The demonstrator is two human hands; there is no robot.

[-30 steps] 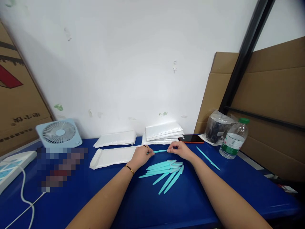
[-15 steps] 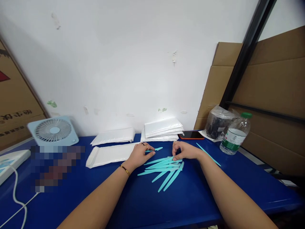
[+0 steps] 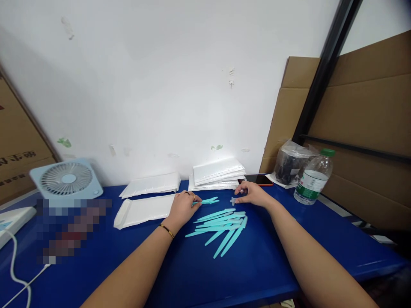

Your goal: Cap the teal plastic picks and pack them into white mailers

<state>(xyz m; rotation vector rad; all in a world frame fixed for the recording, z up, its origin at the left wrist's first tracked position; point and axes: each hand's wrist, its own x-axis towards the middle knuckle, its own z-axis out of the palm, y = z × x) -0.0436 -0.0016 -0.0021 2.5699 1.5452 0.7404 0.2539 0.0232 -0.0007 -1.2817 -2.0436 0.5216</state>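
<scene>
My left hand (image 3: 185,206) is closed, its thumb and fingers pinching teal eyebrow razors (image 3: 210,200) whose ends stick out to the right. Opposite it, my right hand (image 3: 254,194) is curled, thumb and fingertips on a small translucent piece (image 3: 233,201) that looks like a razor cap. Below both hands, several more teal razors (image 3: 221,229) with pale, clear-looking caps lie fanned out on the blue table (image 3: 250,269). Under and beside my left hand rests a white padded envelope (image 3: 144,210).
At the wall are a flat white envelope (image 3: 150,185) and a stack of them (image 3: 218,171). A phone (image 3: 261,180), a bagged dark item (image 3: 287,167) and a water bottle (image 3: 313,179) stand right. A blue fan (image 3: 67,179) and white cable (image 3: 14,265) are left.
My right hand has lifted off the razor pile, moving up and away, and now shows a translucent piece at its fingertips. One more teal end sticks out of my left hand.
</scene>
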